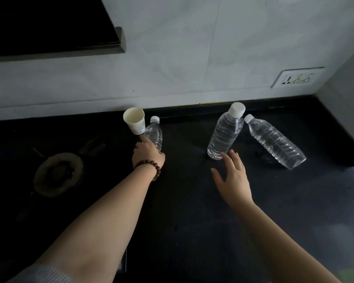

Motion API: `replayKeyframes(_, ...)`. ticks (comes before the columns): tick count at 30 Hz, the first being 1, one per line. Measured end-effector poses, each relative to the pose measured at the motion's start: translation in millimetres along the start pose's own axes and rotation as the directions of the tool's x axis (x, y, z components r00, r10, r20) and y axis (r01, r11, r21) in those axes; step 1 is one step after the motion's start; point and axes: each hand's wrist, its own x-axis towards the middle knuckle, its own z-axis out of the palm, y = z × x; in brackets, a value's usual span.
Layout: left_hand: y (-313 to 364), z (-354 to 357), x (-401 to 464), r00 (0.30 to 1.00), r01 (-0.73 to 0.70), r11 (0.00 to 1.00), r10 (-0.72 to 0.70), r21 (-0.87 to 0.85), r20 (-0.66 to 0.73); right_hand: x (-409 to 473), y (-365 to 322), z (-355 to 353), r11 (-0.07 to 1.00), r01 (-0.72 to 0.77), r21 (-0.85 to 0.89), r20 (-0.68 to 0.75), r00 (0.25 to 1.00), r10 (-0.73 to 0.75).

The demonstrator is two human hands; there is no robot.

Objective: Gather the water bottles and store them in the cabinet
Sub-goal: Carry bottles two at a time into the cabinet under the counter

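The left hand [148, 154] grips a small bottle [156, 134]; the right hand [232, 173] is spread open by the upright bottle [225, 133]. Thin, slick plastic probably dents: take it mid-body.

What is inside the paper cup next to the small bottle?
The paper cup tilts toward the camera; its visible white inner wall looks empty. The very bottom is hard to see.

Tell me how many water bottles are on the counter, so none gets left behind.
3. One small bottle in the left hand beside the cup; one upright bottle ahead of the open right hand; one lying bottle to its right. Others may sit out of view.
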Motion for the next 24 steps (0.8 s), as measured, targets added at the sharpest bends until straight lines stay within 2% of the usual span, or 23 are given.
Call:
replayKeyframes(5, 2, 8, -21, 0.988, -0.154, 0.975, 0.148, -0.162, -0.047, 18, -7, -18, 0.987, -0.056, 0.153, -0.189, 0.978, 0.085)
replayKeyframes(8, 7, 10, -34, 0.972, -0.232, 0.931, 0.212, -0.281, -0.100, 39, -15, -23, 0.958, -0.085, 0.274, -0.153, 0.980, 0.131)
replayKeyframes(15, 10, 8, -52, 0.951, -0.309, 0.843, 0.263, -0.440, -0.163, 74, -26, -14, 0.871, -0.023, 0.491, -0.122, 0.988, 0.095)
replayKeyframes(24, -12, -18, -79, 0.963, -0.254, 0.827, 0.168, -0.501, -0.210, 60, -37, -16, 0.865, -0.022, 0.501, -0.051, 0.997, 0.055)
